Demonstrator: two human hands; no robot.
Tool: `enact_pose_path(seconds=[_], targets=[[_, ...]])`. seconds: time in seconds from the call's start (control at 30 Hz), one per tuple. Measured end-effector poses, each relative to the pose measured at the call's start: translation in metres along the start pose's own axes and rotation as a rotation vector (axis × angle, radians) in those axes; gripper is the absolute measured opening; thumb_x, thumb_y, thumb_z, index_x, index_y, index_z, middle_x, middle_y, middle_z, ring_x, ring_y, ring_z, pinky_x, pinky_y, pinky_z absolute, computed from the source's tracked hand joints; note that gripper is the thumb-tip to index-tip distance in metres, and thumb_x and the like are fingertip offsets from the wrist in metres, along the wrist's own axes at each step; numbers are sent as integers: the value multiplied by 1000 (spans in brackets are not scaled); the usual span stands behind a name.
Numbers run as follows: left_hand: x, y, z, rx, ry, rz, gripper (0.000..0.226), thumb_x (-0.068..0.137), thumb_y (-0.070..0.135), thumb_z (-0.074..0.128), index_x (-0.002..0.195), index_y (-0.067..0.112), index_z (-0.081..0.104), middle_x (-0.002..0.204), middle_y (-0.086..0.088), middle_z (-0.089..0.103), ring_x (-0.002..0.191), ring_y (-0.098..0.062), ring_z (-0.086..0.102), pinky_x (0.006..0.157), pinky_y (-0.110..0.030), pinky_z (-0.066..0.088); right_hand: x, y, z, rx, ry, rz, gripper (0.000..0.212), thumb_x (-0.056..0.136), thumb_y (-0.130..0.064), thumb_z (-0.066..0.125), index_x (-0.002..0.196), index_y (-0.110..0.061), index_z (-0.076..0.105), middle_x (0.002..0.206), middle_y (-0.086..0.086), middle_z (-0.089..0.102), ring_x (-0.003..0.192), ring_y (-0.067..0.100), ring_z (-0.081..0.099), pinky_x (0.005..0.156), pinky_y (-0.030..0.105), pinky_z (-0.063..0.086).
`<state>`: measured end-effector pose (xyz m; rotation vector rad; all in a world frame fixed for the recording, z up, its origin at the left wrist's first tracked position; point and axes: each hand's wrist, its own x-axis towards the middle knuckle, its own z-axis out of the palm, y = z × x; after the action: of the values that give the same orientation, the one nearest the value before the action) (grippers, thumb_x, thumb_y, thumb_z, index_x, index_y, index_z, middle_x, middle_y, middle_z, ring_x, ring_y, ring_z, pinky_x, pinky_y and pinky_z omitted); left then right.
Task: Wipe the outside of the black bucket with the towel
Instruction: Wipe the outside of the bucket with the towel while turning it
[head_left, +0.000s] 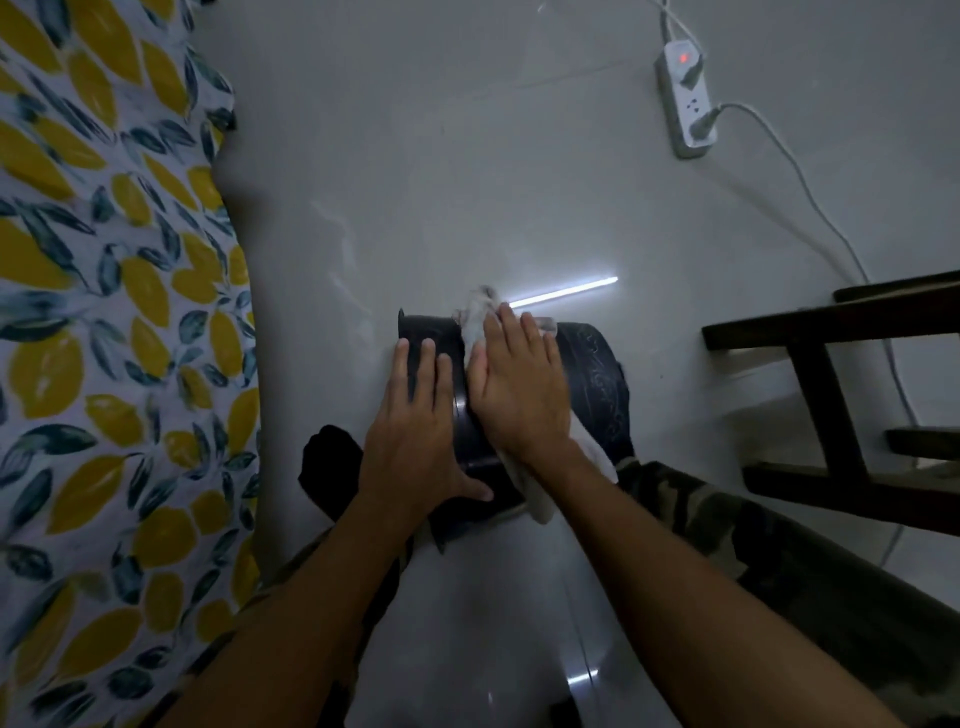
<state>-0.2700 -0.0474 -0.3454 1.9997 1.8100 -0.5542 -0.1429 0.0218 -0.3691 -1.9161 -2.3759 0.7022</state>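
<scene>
In the head view, the black bucket (597, 384) lies on its side on the pale floor (467, 182), in the middle of the scene, just in front of the person's knees. Its bottom end points left and its patterned part points right.

The left hand (415, 436) lies flat on the left part of the bucket. Its fingers are straight and close together, and the thumb sticks out to the side on the near wall. It pinches nothing; it just presses down to hold the bucket.

The right hand (519, 389) is flat too, fingers a little spread. It presses the white towel (587, 452) onto the top of the bucket. One towel end pokes out past the fingertips on the far side. The other end hangs down on the near side, by the wrist.

What could go wrong? The bucket is round, so it could roll away if the left hand lets up. The towel could bunch or slip out, because it is only pressed, not gripped. The side touching the floor may stay dirty unless the bucket is turned. A power strip (685, 98) with cords lies far off on the right, well apart. A dark wooden chair (831, 395) stands near on the right, and an elbow might bump it.
</scene>
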Motion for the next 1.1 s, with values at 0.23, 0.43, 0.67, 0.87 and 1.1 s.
enact_pose_path(seconds=[0.23, 0.43, 0.67, 0.87, 1.1], targets=[[6, 2, -18, -105, 36, -39, 163, 41, 99, 60, 160, 1, 5, 168, -20, -2, 152, -45, -13, 126, -52, 11, 60, 43, -8, 14, -78, 84, 61, 103, -38, 19, 129, -5, 64, 130, 18, 65, 119, 37, 61, 105, 49, 46], [7, 9, -18, -97, 46, -42, 165, 39, 96, 64, 159, 1, 4, 168, -20, -3, 152, -45, -15, 125, -54, 16, 11, 80, -15, -48, 7, 122, 58, 110, -38, 18, 160, -13, 32, 168, 12, 29, 157, 37, 19, 127, 50, 22], [3, 4, -7, -146, 84, 7, 142, 62, 100, 36, 159, 0, 10, 167, -24, 4, 152, -47, -11, 123, -64, 5, -84, 13, 13, 35, -68, -136, 59, 109, -32, 27, 163, -9, 26, 168, 13, 30, 155, 33, 28, 125, 54, 20], [2, 4, -15, -94, 87, 37, 161, 43, 96, 61, 156, -8, 13, 164, -32, 8, 151, -50, -4, 121, -65, 9, 49, -4, -15, 17, -97, -75, 46, 107, -31, 29, 131, -12, 63, 125, 12, 71, 113, 30, 66, 99, 48, 51], [3, 9, -25, -217, 22, -24, 165, 40, 89, 74, 159, 1, 2, 167, -20, -12, 150, -43, -24, 123, -56, 19, 55, 72, -15, -108, -112, 96, 56, 108, -35, 22, 153, -13, 46, 163, 15, 40, 153, 38, 30, 125, 47, 23]])
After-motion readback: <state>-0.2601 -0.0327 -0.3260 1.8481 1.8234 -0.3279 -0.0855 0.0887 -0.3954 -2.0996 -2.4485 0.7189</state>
